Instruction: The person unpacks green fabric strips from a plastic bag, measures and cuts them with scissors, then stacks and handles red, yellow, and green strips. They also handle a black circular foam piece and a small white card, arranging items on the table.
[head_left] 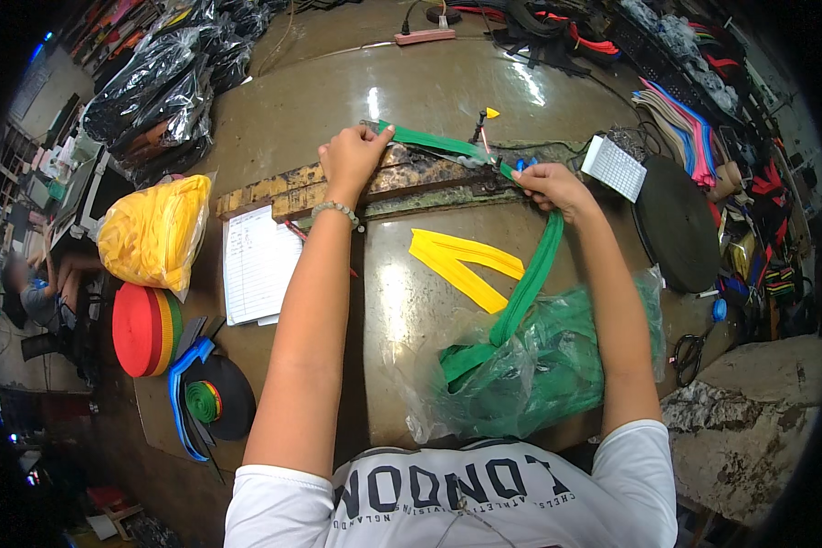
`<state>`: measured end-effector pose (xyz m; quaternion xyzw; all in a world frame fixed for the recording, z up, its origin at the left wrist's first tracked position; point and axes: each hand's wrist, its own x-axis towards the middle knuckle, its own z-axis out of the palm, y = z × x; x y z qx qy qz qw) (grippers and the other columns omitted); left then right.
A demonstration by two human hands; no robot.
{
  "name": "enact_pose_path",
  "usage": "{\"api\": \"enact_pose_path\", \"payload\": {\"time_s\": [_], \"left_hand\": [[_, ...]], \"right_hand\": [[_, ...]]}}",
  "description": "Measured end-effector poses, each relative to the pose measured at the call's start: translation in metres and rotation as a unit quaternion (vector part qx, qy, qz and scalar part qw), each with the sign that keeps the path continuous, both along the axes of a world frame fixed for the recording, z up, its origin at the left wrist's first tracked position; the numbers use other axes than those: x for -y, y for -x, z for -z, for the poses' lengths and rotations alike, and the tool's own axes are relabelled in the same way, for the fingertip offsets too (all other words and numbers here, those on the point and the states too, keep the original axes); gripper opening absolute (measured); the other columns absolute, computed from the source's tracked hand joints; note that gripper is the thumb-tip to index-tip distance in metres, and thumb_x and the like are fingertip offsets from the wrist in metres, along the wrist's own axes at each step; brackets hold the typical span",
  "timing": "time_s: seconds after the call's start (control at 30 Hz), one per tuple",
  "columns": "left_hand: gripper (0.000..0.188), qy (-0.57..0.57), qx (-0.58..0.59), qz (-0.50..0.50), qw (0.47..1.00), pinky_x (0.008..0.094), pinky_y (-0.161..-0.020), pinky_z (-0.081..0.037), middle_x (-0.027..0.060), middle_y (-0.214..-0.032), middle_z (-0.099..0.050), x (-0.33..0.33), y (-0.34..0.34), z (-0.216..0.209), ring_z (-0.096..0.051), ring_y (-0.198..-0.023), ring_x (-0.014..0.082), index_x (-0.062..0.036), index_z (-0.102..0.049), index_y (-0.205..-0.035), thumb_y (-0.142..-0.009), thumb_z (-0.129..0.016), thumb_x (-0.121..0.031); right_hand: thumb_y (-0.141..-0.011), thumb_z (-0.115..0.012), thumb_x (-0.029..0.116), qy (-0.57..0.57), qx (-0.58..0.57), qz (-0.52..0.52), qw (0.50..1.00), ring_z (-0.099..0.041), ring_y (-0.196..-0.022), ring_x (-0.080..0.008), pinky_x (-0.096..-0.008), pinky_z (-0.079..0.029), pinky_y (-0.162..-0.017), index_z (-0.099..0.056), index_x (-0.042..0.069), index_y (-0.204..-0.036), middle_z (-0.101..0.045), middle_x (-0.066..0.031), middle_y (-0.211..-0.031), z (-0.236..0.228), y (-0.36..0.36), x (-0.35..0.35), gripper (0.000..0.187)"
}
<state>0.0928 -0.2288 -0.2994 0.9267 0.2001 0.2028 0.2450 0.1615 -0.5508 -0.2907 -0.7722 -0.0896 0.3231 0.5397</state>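
A green zipper tape is stretched between my two hands over a long, worn wooden and metal bar. My left hand pinches its far left end. At the bar's right part, my right hand grips the same tape beside a small metal fixture. From there the tape hangs down to a clear plastic bag full of green tape. A folded yellow zipper tape lies on the table just below the bar, between my forearms.
At left are a yellow-filled plastic bag, a written sheet, a red webbing roll and a black roll. To the right sit a large dark roll, a white gridded block and scissors. A pink power strip lies far back.
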Motion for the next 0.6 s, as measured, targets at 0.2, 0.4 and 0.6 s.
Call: {"api": "enact_pose_path", "payload": {"time_s": [0.2, 0.4, 0.6], "left_hand": [[0.053, 0.004, 0.001, -0.007, 1.0, 0.0377, -0.075, -0.044, 0.0064, -0.057, -0.061, 0.001, 0.0, -0.002, -0.061, -0.062, 0.0273, -0.0098, -0.067, -0.066, -0.076, -0.062, -0.062], [0.054, 0.001, -0.006, -0.003, 1.0, 0.0384, -0.076, -0.045, 0.0082, -0.058, -0.063, 0.0, 0.001, -0.002, -0.062, -0.063, 0.0288, -0.0089, -0.069, -0.068, -0.076, -0.062, -0.062], [0.054, -0.002, -0.002, -0.005, 1.0, 0.0409, -0.076, -0.046, 0.0122, -0.066, -0.066, 0.0, 0.003, -0.004, -0.063, -0.068, 0.0304, -0.0076, -0.07, -0.071, -0.074, -0.064, -0.061]], "right_hand": [[-0.087, -0.068, 0.033, 0.014, 0.011, -0.003, 1.0, -0.037, -0.049, -0.0016, -0.0185, -0.026, -0.042, -0.058, 0.011, -0.08, -0.049, 0.0066, -0.066, -0.001, 0.0, 0.0, 0.025], [-0.086, -0.068, 0.033, 0.018, 0.03, 0.006, 0.999, -0.037, -0.049, -0.0022, -0.0189, -0.027, -0.043, -0.058, 0.01, -0.079, -0.051, 0.0056, -0.067, 0.007, -0.001, 0.0, 0.026], [-0.09, -0.062, 0.033, 0.074, 0.107, 0.022, 0.991, -0.041, -0.051, -0.005, -0.0209, -0.031, -0.045, -0.057, 0.008, -0.081, -0.054, 0.0023, -0.066, -0.014, 0.011, 0.006, 0.028]]}}
